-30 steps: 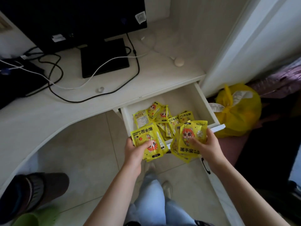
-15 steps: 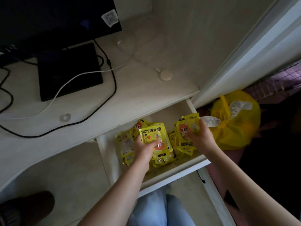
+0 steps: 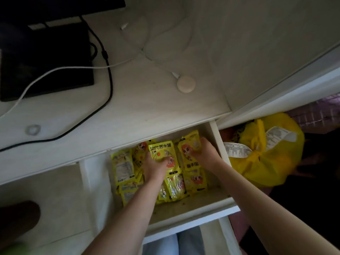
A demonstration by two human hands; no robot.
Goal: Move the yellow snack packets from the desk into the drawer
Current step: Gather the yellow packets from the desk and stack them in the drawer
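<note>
On the desk (image 3: 147, 107), as far as we see it, no yellow packets remain; it carries only the black monitor base (image 3: 46, 61), a black cable (image 3: 108, 74), a white cable (image 3: 55, 70) and a small round white puck (image 3: 186, 84); so we judge the move nearly finished, with only the release of what we hold, and perhaps the closing of the drawer (image 3: 193, 212), left to do.

Starting from the left, loose yellow snack packets (image 3: 122, 167) already lie heaped on the drawer floor, beside and beneath our left hand (image 3: 156, 166); that hand reaches in from the near edge, palm down, fingers curled over a packet with "HAND WARMER" print (image 3: 161, 150), which it presses flat onto the heap; thumb and fingers seem to pinch its lower half, though we cannot tell how firmly.

Just to the right, our right hand (image 3: 206, 153) reaches deeper toward the drawer's far right corner, palm down, fingers closed over the top of a packet with an orange-haired cartoon face (image 3: 187, 153); more packets lie under it and toward us from the grip; both forearms slope down into the drawer, near each other but apart.

Beyond the drawer's right wall a yellow plastic bag (image 3: 266, 162) sits on the floor, outside the task.
</note>
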